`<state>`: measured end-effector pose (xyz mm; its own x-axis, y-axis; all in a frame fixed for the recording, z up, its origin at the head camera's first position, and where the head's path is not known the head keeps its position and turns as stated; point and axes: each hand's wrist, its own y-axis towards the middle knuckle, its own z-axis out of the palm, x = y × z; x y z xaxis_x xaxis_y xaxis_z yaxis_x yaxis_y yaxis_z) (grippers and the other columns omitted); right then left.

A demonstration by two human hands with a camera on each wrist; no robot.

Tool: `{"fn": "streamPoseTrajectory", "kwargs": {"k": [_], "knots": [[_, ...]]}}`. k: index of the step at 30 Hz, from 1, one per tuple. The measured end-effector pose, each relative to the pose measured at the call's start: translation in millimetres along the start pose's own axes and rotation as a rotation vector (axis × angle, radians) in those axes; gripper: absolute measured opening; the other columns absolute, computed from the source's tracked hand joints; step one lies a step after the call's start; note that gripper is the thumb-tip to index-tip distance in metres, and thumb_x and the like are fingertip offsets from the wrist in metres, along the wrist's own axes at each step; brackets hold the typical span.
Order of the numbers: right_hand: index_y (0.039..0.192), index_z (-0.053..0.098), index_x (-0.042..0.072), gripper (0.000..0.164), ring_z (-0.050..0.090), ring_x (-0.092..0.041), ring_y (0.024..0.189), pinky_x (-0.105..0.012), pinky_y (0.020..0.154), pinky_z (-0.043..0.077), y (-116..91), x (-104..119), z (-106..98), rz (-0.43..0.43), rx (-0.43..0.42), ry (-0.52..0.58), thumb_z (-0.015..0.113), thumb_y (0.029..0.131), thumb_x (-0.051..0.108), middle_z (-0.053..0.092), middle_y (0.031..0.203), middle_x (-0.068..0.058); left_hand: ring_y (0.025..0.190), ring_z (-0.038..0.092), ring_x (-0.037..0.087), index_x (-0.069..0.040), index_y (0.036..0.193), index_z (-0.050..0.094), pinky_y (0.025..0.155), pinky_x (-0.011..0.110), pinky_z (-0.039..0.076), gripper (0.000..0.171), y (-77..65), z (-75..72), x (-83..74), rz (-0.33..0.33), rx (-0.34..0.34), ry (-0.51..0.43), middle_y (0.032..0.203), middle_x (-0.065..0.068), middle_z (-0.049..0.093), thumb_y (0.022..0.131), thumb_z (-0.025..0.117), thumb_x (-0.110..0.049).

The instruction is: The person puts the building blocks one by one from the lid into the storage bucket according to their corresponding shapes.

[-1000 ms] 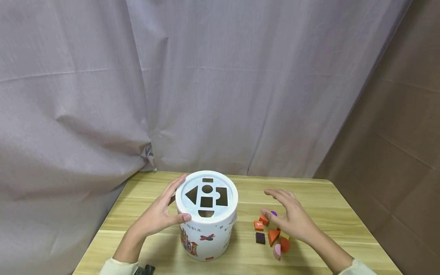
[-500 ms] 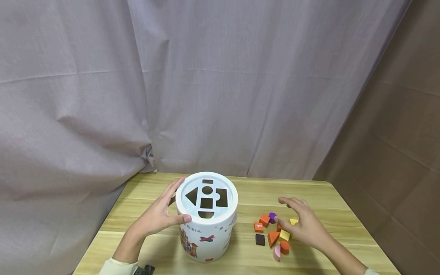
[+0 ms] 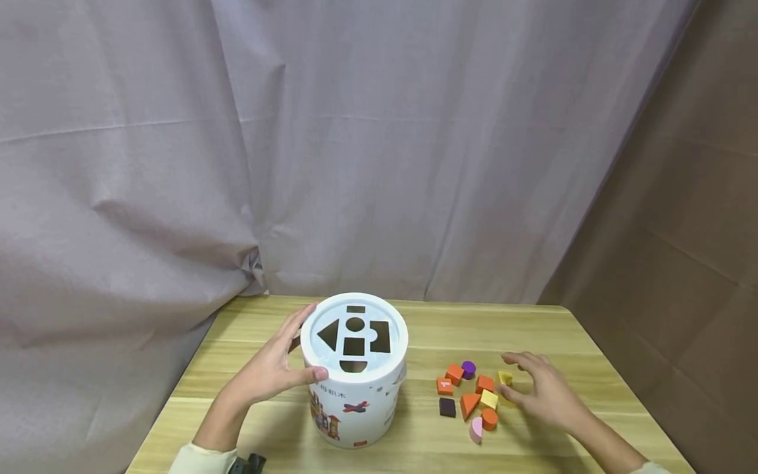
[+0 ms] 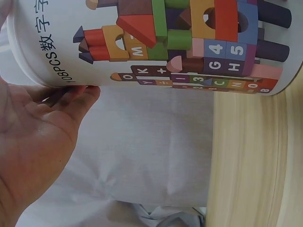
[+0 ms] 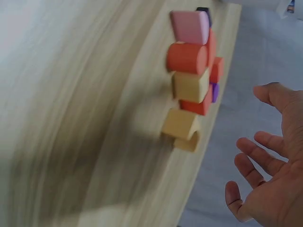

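A white bucket with a shape-hole lid stands upright at the table's middle. My left hand holds its upper left side, thumb at the front of the rim and fingers farther back. The left wrist view shows the bucket's printed castle picture, with some fingertips hidden behind the wall. My right hand hovers with parted fingers by a yellow notched block. In the right wrist view, the fingers hang apart from that block, holding nothing.
Beside the notched block lie a yellow block, an orange cylinder, a pink half-round block, a black block, a purple cylinder and several orange blocks. A grey curtain hangs behind the wooden table.
My right hand has moved right and lower, from over the block cluster to the yellow notched block, uncovering the other blocks. The left hand keeps its place on the bucket.
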<state>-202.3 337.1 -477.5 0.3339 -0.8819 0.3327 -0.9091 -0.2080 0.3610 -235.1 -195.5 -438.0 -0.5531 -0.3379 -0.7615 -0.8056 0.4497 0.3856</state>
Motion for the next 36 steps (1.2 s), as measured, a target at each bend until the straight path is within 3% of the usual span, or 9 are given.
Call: {"fn": "streamPoseTrajectory", "kwargs": {"k": [5, 10, 17, 23, 29, 33, 36], "knots": [[0.13, 0.076, 0.002, 0.059, 0.071, -0.04, 0.111, -0.066, 0.089, 0.062, 1.4, -11.7, 4.7, -0.017, 0.002, -0.025, 0.099, 0.081, 0.026, 0.078, 0.125, -0.014, 0.16, 0.036, 0.057, -0.022, 0.178, 0.019, 0.122, 0.082, 0.035, 0.125, 0.5, -4.5, -0.4, -0.014, -0.007, 0.042, 0.182, 0.022, 0.024, 0.084, 0.097, -0.045], [0.125, 0.079, 0.005, 0.055, 0.07, -0.034, 0.105, -0.054, 0.084, 0.063, 3.8, -20.3, 10.7, -0.031, 0.032, -0.039, 0.102, 0.078, 0.021, 0.078, 0.119, -0.008, 0.16, 0.037, 0.056, -0.02, 0.178, 0.019, 0.123, 0.081, 0.036, 0.124, 1.4, -8.9, -1.5, -0.013, 0.0, 0.044, 0.181, 0.021, 0.025, 0.084, 0.097, -0.044], [0.138, 0.074, 0.003, 0.069, 0.064, -0.054, 0.13, -0.077, 0.102, 0.056, 5.4, -28.4, 18.9, -0.068, 0.099, -0.043, 0.101, 0.076, 0.017, 0.069, 0.145, -0.021, 0.159, 0.039, 0.054, -0.019, 0.178, 0.018, 0.125, 0.073, 0.04, 0.124, 4.0, -10.5, -2.3, 0.001, 0.022, 0.016, 0.18, 0.02, 0.026, 0.085, 0.096, -0.043], [0.142, 0.072, 0.005, 0.075, 0.065, -0.052, 0.132, -0.082, 0.101, 0.054, 9.1, -30.4, 25.6, -0.107, 0.151, -0.094, 0.101, 0.075, 0.02, 0.07, 0.147, -0.02, 0.158, 0.042, 0.054, -0.02, 0.178, 0.019, 0.124, 0.074, 0.041, 0.124, 4.9, -9.3, -3.0, -0.005, 0.028, 0.018, 0.179, 0.02, 0.028, 0.084, 0.097, -0.042], [0.129, 0.076, 0.003, 0.067, 0.071, -0.045, 0.117, -0.073, 0.099, 0.059, 17.2, -33.1, 31.6, -0.145, 0.201, -0.091, 0.101, 0.067, 0.012, 0.076, 0.13, -0.017, 0.158, 0.04, 0.056, -0.023, 0.178, 0.019, 0.121, 0.082, 0.038, 0.125, 3.6, -7.3, -3.7, -0.033, 0.034, 0.044, 0.18, 0.019, 0.027, 0.083, 0.098, -0.042], [0.127, 0.078, 0.007, 0.065, 0.068, -0.034, 0.11, -0.06, 0.084, 0.062, 19.3, -34.9, 36.3, -0.091, 0.271, -0.095, 0.101, 0.066, 0.009, 0.077, 0.125, -0.01, 0.16, 0.035, 0.059, -0.025, 0.178, 0.019, 0.119, 0.087, 0.034, 0.125, 2.1, -5.3, -4.7, -0.046, 0.04, 0.056, 0.181, 0.019, 0.026, 0.083, 0.098, -0.043], [0.127, 0.078, 0.011, 0.065, 0.064, -0.028, 0.11, -0.049, 0.077, 0.056, 23.4, -34.7, 38.0, -0.047, 0.311, -0.109, 0.101, 0.066, 0.01, 0.076, 0.124, -0.005, 0.161, 0.033, 0.059, -0.024, 0.178, 0.02, 0.119, 0.089, 0.032, 0.124, 2.4, -5.7, -5.0, -0.042, 0.038, 0.058, 0.18, 0.019, 0.027, 0.083, 0.098, -0.043]]}}
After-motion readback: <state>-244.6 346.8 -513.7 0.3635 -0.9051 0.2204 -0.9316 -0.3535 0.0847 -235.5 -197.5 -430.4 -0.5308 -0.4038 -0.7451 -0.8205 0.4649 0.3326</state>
